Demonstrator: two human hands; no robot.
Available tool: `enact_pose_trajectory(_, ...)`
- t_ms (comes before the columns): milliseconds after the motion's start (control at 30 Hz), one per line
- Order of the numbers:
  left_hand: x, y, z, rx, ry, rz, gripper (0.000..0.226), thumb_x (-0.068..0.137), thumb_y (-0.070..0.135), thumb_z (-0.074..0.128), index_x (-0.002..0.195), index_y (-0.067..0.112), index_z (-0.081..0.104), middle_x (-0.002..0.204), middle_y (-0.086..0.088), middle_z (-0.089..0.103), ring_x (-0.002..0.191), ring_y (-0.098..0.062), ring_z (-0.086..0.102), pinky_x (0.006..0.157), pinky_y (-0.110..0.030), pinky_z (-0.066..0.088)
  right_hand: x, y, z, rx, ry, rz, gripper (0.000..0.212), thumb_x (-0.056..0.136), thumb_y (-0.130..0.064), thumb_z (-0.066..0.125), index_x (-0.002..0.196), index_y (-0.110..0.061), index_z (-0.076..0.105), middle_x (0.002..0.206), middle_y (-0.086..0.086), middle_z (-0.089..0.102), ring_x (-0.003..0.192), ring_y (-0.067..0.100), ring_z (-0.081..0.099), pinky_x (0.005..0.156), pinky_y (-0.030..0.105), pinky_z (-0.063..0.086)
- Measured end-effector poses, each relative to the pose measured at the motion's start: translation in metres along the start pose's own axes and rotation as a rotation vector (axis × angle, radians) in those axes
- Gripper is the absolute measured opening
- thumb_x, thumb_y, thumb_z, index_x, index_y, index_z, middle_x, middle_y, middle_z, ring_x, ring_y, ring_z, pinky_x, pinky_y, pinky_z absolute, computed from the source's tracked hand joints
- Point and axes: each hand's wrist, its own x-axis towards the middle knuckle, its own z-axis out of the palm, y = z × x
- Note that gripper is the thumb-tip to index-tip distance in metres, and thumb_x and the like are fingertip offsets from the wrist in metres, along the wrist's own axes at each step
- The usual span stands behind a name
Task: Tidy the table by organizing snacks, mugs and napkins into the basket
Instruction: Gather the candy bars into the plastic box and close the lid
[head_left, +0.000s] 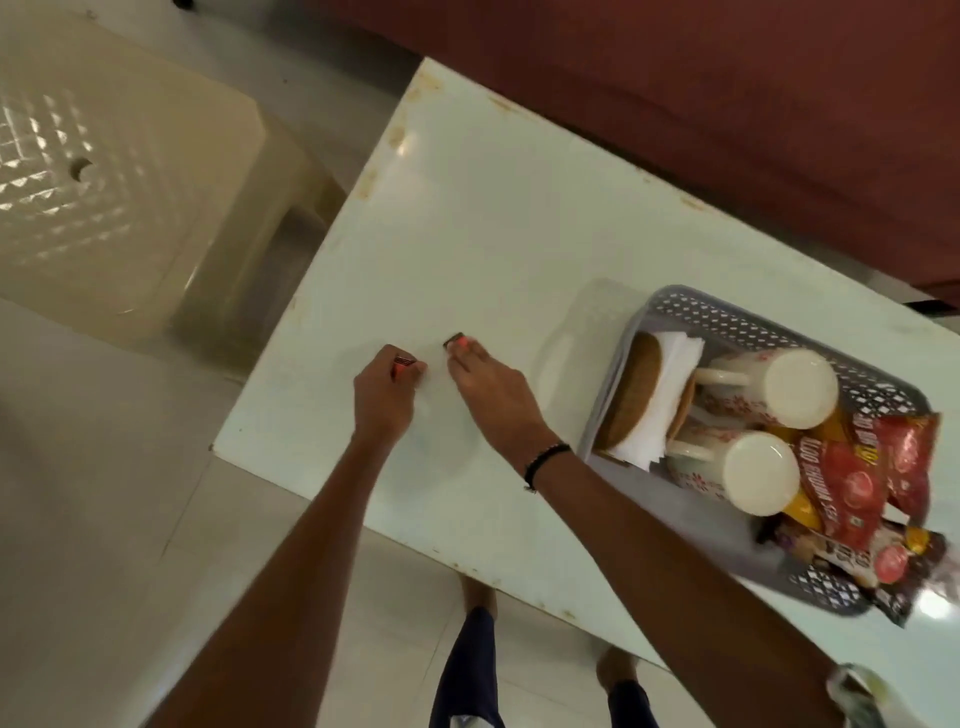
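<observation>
Both hands, left (387, 387) and right (485, 384), each pinching something small, filled basket (727, 317) well right.

Domestic living area: white low table (467, 234), maroon sofa (727, 104) alongside, beige plastic chair (104, 182), tiled floor (104, 493).

1. Worktop (483, 218): pale, glossy, rectangular; rust-coloured chipping along its edges and far corner.
2. Floor (93, 493): light tiles with visible joints, reflective.
3. Plastic chair (104, 171): cream, lattice-patterned seat, standing left of the worktop.
4. Maroon upholstered furniture (727, 93): runs along the worktop's far side.
</observation>
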Motion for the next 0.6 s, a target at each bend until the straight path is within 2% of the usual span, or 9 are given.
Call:
enact_pose_trajectory(33,0.000,0.004,0.000,0.011,-0.013,-0.035,0.011,0.088,0.013,0.059,0.087,0.003,0.063,0.076,-0.007,0.063,0.071,-0.020,0.056,0.061,-0.023,0.041,-0.009,-0.001,-0.002,0.051,-0.016,0.015,0.036,0.063,0.016,0.071,0.095,0.002,0.069,0.109,0.014,0.069,0.100,0.028,0.068,0.051,0.031,0.058)
enact_pose_trajectory(100,-0.004,0.016,0.002,-0.020,-0.038,-0.090,0.014,0.090,0.018,0.058,0.091,0.005,0.062,0.070,-0.002,0.061,0.065,-0.019,0.055,0.056,-0.023,0.042,-0.021,0.002,-0.013,0.181,0.001,0.073,0.031,0.073,0.014,0.064,0.101,-0.001,0.069,0.109,0.013,0.069,0.094,0.031,0.068,0.065,0.034,0.057)
enact_pose_trajectory(200,-0.029,0.044,0.017,-0.094,-0.023,-0.038,0.017,0.093,0.024,0.054,0.093,0.007,0.059,0.066,0.001,0.059,0.049,-0.006,0.054,0.050,-0.020,0.042,-0.038,0.014,-0.041,0.396,0.056,0.217,0.029,0.090,0.002,0.050,0.114,-0.007,0.066,0.118,0.010,0.067,0.105,0.028,0.064,0.089,0.038,0.052)
enact_pose_trajectory(267,-0.056,0.067,0.037,-0.152,-0.017,-0.005,0.020,0.096,0.027,0.047,0.096,0.010,0.058,0.070,0.002,0.060,0.047,-0.002,0.053,0.052,-0.019,0.042,-0.055,0.025,-0.066,0.501,0.166,0.276,0.024,0.094,-0.003,0.050,0.111,-0.006,0.066,0.110,0.010,0.071,0.098,0.026,0.066,0.087,0.039,0.052)
enact_pose_trajectory(333,-0.088,0.094,0.062,-0.246,-0.025,-0.007,0.023,0.098,0.029,0.042,0.098,0.011,0.056,0.072,0.002,0.061,0.051,-0.005,0.052,0.052,-0.018,0.042,-0.080,0.038,-0.093,0.603,0.338,0.320,0.017,0.095,-0.008,0.052,0.104,-0.005,0.066,0.095,0.007,0.073,0.081,0.022,0.068,0.076,0.037,0.054)
enact_pose_trajectory(400,-0.122,0.122,0.089,-0.320,-0.040,0.019,0.021,0.099,0.028,0.040,0.096,0.014,0.054,0.072,0.003,0.060,0.050,-0.002,0.051,0.053,-0.018,0.042,-0.112,0.055,-0.117,0.651,0.483,0.374,0.014,0.094,-0.009,0.055,0.101,-0.005,0.066,0.090,0.006,0.073,0.073,0.011,0.065,0.071,0.020,0.053)
enact_pose_trajectory(467,-0.158,0.147,0.120,-0.354,-0.081,0.078,0.015,0.099,0.026,0.040,0.092,0.021,0.052,0.074,0.005,0.059,0.056,-0.002,0.053,0.057,-0.020,0.044,-0.150,0.077,-0.137,0.636,0.597,0.438,0.015,0.091,-0.008,0.058,0.101,-0.005,0.069,0.093,0.006,0.074,0.077,0.007,0.063,0.073,0.006,0.043)
enact_pose_trajectory(533,-0.195,0.171,0.157,-0.396,-0.162,0.111,0.012,0.099,0.020,0.039,0.099,0.021,0.051,0.080,0.004,0.060,0.063,-0.003,0.054,0.058,-0.017,0.045,-0.193,0.104,-0.152,0.615,0.668,0.529,0.017,0.089,-0.008,0.061,0.103,-0.007,0.070,0.097,0.004,0.075,0.083,0.009,0.065,0.076,0.006,0.042)
enact_pose_trajectory(600,-0.232,0.189,0.197,-0.449,-0.278,0.068,0.018,0.096,0.009,0.038,0.107,0.017,0.050,0.081,0.000,0.059,0.060,-0.002,0.055,0.053,-0.014,0.046,-0.240,0.133,-0.160,0.624,0.722,0.639,0.018,0.090,-0.010,0.061,0.105,-0.009,0.071,0.098,0.003,0.074,0.082,0.007,0.065,0.073,0.004,0.042)
